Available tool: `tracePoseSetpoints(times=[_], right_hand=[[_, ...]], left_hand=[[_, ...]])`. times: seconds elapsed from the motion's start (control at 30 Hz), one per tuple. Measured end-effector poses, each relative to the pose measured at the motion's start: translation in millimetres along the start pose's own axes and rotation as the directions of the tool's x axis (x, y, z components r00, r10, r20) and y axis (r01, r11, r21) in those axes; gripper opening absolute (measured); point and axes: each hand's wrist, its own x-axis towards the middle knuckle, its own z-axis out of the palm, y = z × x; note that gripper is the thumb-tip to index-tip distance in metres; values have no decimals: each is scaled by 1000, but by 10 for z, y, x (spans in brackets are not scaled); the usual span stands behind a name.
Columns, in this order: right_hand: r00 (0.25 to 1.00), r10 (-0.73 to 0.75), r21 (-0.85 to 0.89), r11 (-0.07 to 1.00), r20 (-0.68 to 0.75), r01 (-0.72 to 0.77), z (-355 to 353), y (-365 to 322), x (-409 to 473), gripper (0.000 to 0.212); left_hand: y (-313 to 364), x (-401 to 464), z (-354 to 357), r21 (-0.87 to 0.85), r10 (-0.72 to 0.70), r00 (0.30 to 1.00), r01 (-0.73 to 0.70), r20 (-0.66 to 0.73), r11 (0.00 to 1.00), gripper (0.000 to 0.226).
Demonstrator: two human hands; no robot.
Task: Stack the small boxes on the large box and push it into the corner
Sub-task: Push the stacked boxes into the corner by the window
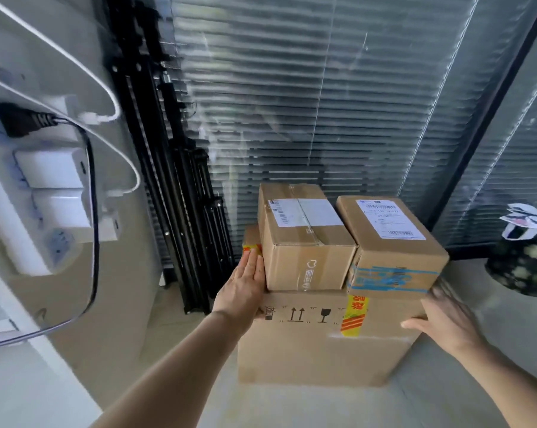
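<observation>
A large cardboard box (307, 350) stands on the pale floor, with handling symbols and a yellow-red tape strip on its near face. Two small cardboard boxes sit side by side on top of it: the left small box (304, 242) with a white label, and the right small box (394, 242) with blue tape, overhanging the right side. My left hand (245, 285) lies flat on the large box's top left corner, touching the left small box. My right hand (440, 319) presses flat against the large box's upper right edge, fingers apart.
Folded black tripod stands (180, 186) lean in the corner left of the boxes. Window blinds (323, 103) run behind. On the left wall hang a power strip (51, 193) and cables. A dark flowered pot (523, 264) stands on the floor at right.
</observation>
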Motion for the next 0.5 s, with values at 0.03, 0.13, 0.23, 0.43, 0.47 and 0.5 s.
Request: tracePoseSetpoints(times=[0.03,0.13,0.23,0.43,0.47,0.5], right_hand=[[1000,-18,-3,1000,-4,18,40,49,146,87],[998,-68,-1,998,-1,68,147,160,578,92],[992,-124,-2,992,19,124,234,213,996,95],[990,-144,20,989,-3,144,335,224,1465,97],[989,-146,22,989,1,146,349,227,1516,98],[990,-143,24,989,4,143,355,236,1556,98]], left_hand=[[11,115,28,0,-8,1000,8,-2,1000,110],[52,391,60,-17,-59,998,59,1,998,111],[46,672,84,-3,-106,994,106,12,994,108],[-1,1047,101,4,-169,984,169,47,986,108],[0,1084,97,0,-175,983,175,52,985,108],[8,1115,99,0,-179,983,179,46,984,107]])
